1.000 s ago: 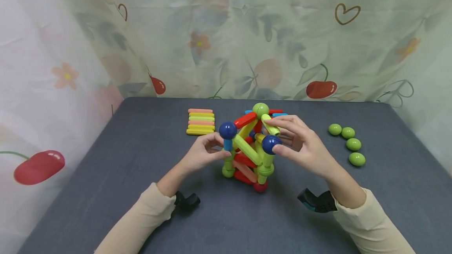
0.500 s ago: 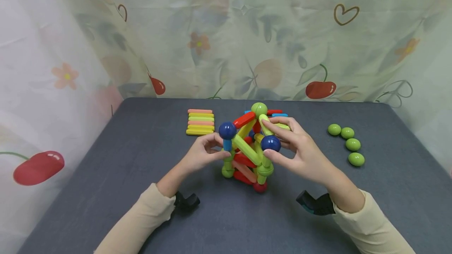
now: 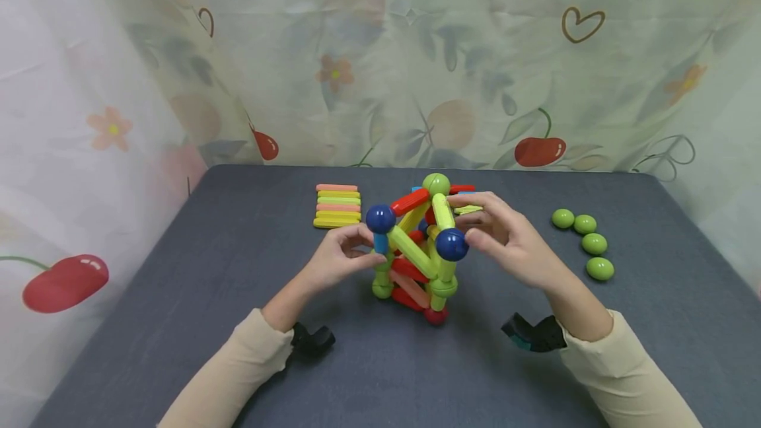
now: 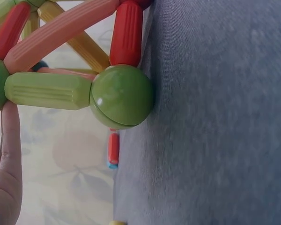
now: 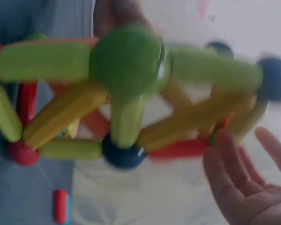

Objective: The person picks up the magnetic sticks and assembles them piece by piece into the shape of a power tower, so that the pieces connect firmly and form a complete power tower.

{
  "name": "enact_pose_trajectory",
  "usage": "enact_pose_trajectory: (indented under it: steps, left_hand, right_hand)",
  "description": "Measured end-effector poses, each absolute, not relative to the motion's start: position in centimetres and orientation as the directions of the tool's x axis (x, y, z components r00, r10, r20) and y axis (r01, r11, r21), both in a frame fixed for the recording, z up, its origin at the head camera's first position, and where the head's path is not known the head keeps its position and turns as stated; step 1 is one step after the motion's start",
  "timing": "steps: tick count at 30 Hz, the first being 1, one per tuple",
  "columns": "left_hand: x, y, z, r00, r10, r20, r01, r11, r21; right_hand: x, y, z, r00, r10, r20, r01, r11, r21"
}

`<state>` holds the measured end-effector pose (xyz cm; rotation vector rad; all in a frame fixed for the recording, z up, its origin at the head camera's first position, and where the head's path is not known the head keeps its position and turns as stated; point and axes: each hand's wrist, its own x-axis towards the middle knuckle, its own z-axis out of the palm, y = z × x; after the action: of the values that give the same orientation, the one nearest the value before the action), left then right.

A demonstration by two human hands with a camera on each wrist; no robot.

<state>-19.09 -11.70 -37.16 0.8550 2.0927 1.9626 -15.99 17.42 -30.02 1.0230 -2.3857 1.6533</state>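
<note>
A tower of magnetic rods and balls stands mid-table. My left hand (image 3: 333,259) pinches the short blue rod (image 3: 380,243) under the left dark-blue ball (image 3: 380,218). From the green top ball (image 3: 436,183), a light green rod (image 3: 442,211) slopes down to the right dark-blue ball (image 3: 452,244). Beside that ball is my right hand (image 3: 511,236), its fingers spread and holding nothing; the right wrist view shows its fingers (image 5: 225,173) near the frame. In the left wrist view, straight fingers (image 4: 10,140) lie near a green ball, and the pinch itself is out of sight.
A row of pink, yellow and green rods (image 3: 337,207) lies left behind the tower. Several loose green balls (image 3: 595,244) form a line on the right. Red and blue rods (image 3: 462,189) lie partly hidden behind the tower. A printed curtain backs the dark table (image 3: 238,230).
My right hand has brought the light green rod's lower end onto the right dark-blue ball, then let go and drawn slightly away. My left hand keeps its hold, nearly unmoved.
</note>
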Motion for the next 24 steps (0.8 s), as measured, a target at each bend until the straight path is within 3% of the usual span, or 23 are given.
enact_pose_trajectory:
  steps: [3, 7, 13, 24]
  left_hand:
    - [-19.4, -12.2, -37.3, -0.833, 0.483, 0.271, 0.299, -0.019, 0.954]
    - [-19.8, -13.2, -37.3, -0.847, 0.465, 0.258, 0.292, -0.001, 0.957]
    - [-20.2, -14.2, -37.2, -0.868, 0.43, 0.247, 0.293, 0.042, 0.955]
    - [-20.4, -14.5, -37.4, -0.862, 0.434, 0.261, 0.298, 0.016, 0.955]
  right_hand:
    - [-18.1, 18.0, -30.5, -0.856, -0.411, 0.313, -0.429, 0.23, -0.873]
    - [-21.5, 18.2, -31.9, -0.943, -0.316, 0.105, -0.226, 0.373, -0.9]
    - [-26.0, 17.3, -35.0, -0.953, -0.297, -0.06, -0.094, 0.477, -0.874]
    - [-30.5, 14.6, -37.9, -0.957, -0.236, -0.167, 0.032, 0.489, -0.872]
